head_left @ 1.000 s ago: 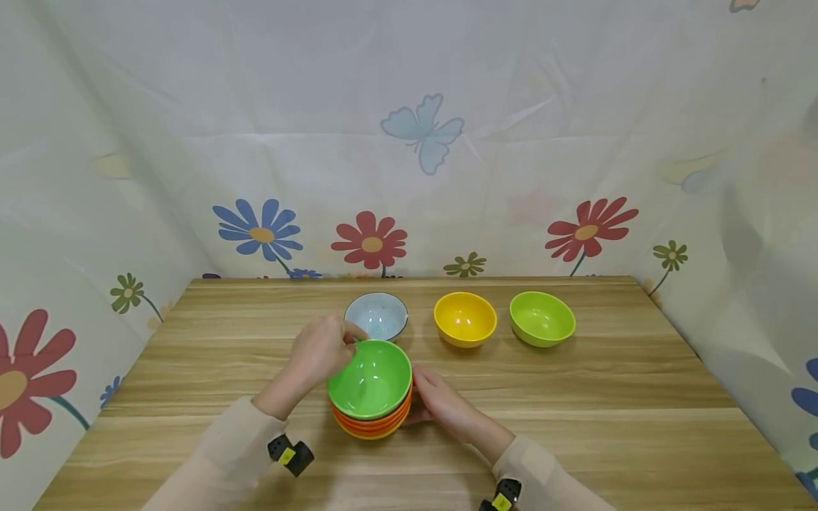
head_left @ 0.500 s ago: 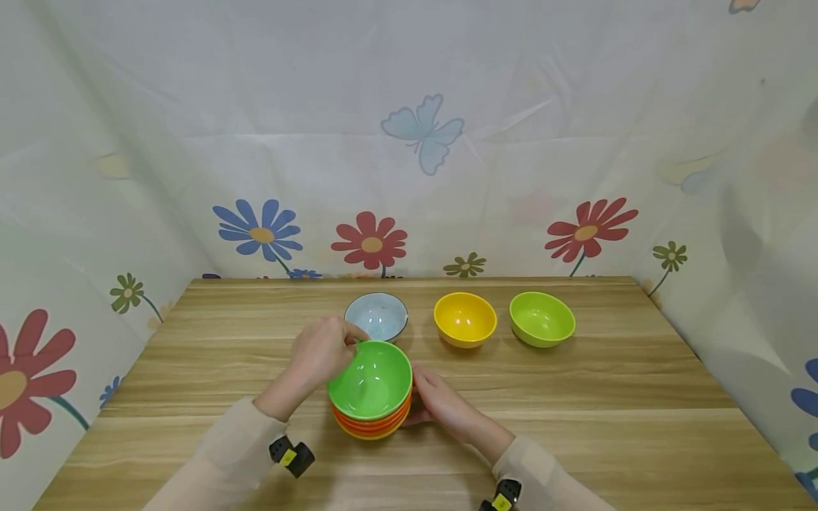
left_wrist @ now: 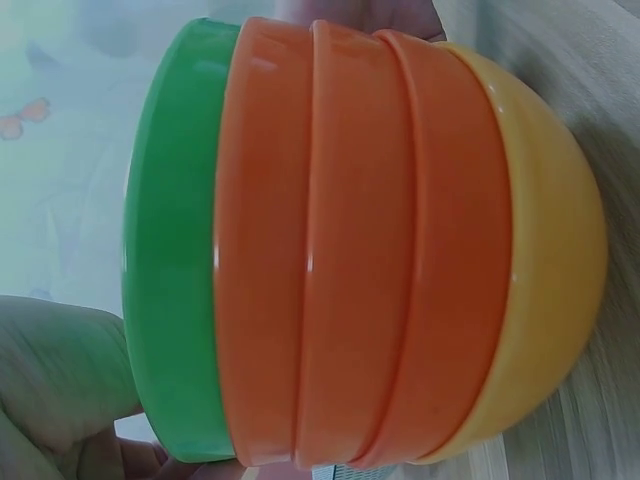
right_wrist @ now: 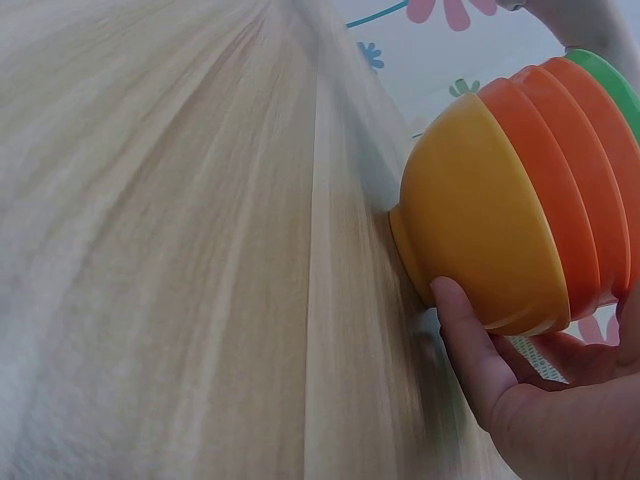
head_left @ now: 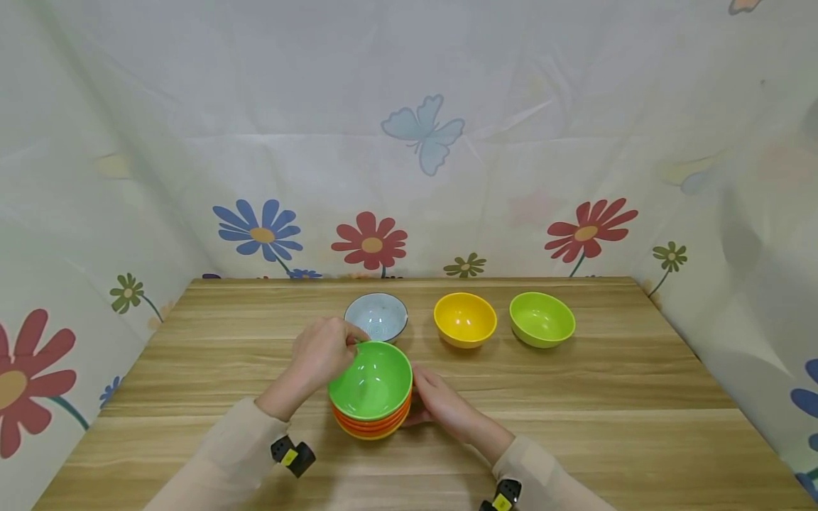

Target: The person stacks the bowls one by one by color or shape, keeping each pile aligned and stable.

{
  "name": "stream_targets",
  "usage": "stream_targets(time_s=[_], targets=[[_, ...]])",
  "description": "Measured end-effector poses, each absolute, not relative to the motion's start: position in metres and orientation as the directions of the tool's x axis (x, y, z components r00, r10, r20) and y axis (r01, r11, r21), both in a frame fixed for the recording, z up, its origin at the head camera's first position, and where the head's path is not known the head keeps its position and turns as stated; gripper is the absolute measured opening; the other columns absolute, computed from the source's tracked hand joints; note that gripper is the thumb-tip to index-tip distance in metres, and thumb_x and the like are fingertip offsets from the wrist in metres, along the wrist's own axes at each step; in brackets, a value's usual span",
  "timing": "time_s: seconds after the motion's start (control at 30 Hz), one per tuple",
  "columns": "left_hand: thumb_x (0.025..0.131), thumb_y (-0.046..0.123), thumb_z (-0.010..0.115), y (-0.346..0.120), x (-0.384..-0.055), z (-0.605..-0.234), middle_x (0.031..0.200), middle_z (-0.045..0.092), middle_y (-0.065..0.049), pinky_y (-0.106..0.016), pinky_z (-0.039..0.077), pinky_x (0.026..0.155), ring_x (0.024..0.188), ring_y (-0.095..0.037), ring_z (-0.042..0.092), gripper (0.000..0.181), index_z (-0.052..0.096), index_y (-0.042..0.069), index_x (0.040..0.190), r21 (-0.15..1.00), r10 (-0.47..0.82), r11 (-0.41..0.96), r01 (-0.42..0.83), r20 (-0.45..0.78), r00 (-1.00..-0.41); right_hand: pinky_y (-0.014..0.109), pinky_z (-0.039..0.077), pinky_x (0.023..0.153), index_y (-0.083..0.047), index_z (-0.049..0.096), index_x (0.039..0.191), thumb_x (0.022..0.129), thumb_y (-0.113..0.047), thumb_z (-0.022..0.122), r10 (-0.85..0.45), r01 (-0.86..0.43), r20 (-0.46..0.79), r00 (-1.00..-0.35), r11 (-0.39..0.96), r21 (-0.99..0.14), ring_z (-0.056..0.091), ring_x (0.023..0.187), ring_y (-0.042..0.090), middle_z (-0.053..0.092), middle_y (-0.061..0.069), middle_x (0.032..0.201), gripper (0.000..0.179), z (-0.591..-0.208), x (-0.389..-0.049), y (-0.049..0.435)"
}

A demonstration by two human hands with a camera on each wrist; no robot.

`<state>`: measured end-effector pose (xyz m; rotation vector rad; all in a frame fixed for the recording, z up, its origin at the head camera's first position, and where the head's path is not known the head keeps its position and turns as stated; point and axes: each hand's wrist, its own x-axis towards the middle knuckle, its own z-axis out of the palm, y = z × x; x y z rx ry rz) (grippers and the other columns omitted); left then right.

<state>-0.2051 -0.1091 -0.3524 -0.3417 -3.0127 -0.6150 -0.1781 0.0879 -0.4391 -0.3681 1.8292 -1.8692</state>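
In front of me stands a stack of bowls. At its top is a green bowl point(head_left: 373, 383), above three orange bowls point(left_wrist: 360, 250), with a yellow bowl point(right_wrist: 480, 220) at the bottom on the table. My left hand point(head_left: 322, 355) pinches the green bowl's rim at the upper left, thumb and fingers on either side of it. On the right side my right hand point(head_left: 447, 406) cups the stack low down, one fingertip against the yellow bowl near its foot. Some right-hand fingers are hidden behind the bowls in the head view.
Behind the stack sits a light blue bowl point(head_left: 377, 312), partly covered by my left fingers and the green rim. Farther right are another yellow bowl point(head_left: 465, 319) and a lime green bowl point(head_left: 542, 319). A flower-printed cloth point(head_left: 307, 142) hangs along the wooden table's point(head_left: 607, 426) back edge.
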Motion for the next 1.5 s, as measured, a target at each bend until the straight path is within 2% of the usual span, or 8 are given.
stream_targets(time_s=[0.17,0.43,0.87,1.13,1.5], targets=[[0.076,0.001,0.066,-0.1088,-0.2049,-0.3521,0.068,0.06,0.003,-0.021,0.035,0.043,0.059,-0.014,0.048,0.025,0.075,0.019,0.09,0.381,0.205,0.897,0.225,0.092,-0.974,0.045,0.054,0.078,0.001,0.036,0.136,0.103,-0.032,0.019,-0.522,0.159,-0.146,-0.84,0.021,-0.987,0.058,0.103,0.023,0.054,0.022,0.123,0.05,-0.439,-0.1778,0.0879],[0.076,0.001,0.067,-0.1091,-0.204,-0.3516,0.067,0.059,0.004,-0.021,0.035,0.043,0.059,-0.014,0.048,0.025,0.075,0.019,0.09,0.39,0.207,0.893,0.227,0.093,-0.974,0.044,0.055,0.078,0.001,0.037,0.136,0.101,-0.041,0.023,-0.521,0.164,-0.152,-0.84,0.023,-0.986,0.058,0.103,0.023,0.054,0.022,0.123,0.056,-0.4394,-0.1777,0.0882],[0.076,0.002,0.067,-0.1092,-0.2043,-0.3542,0.068,0.059,0.004,-0.022,0.035,0.043,0.059,-0.013,0.048,0.024,0.075,0.02,0.09,0.389,0.198,0.894,0.222,0.1,-0.975,0.044,0.054,0.078,-0.002,0.035,0.138,0.103,-0.033,0.021,-0.52,0.161,-0.155,-0.84,0.034,-0.986,0.057,0.105,0.023,0.052,0.021,0.125,0.049,-0.439,-0.177,0.0882],[0.077,0.002,0.066,-0.1092,-0.2042,-0.3549,0.075,0.064,0.0,-0.022,0.037,0.043,0.064,-0.013,0.051,0.025,0.075,0.019,0.091,0.406,0.195,0.888,0.216,0.094,-0.976,0.044,0.054,0.078,-0.003,0.034,0.138,0.101,-0.041,0.025,-0.52,0.162,-0.155,-0.84,0.032,-0.986,0.056,0.106,0.024,0.05,0.02,0.127,0.054,-0.4383,-0.1766,0.0885],[0.078,0.001,0.066,-0.11,-0.204,-0.3561,0.08,0.065,-0.003,-0.023,0.04,0.047,0.068,-0.015,0.052,0.023,0.074,0.018,0.093,0.436,0.205,0.872,0.224,0.091,-0.975,0.044,0.054,0.079,-0.002,0.032,0.139,0.103,-0.034,0.02,-0.516,0.164,-0.166,-0.84,0.05,-0.985,0.056,0.106,0.024,0.05,0.02,0.128,0.05,-0.4365,-0.1762,0.0886]])
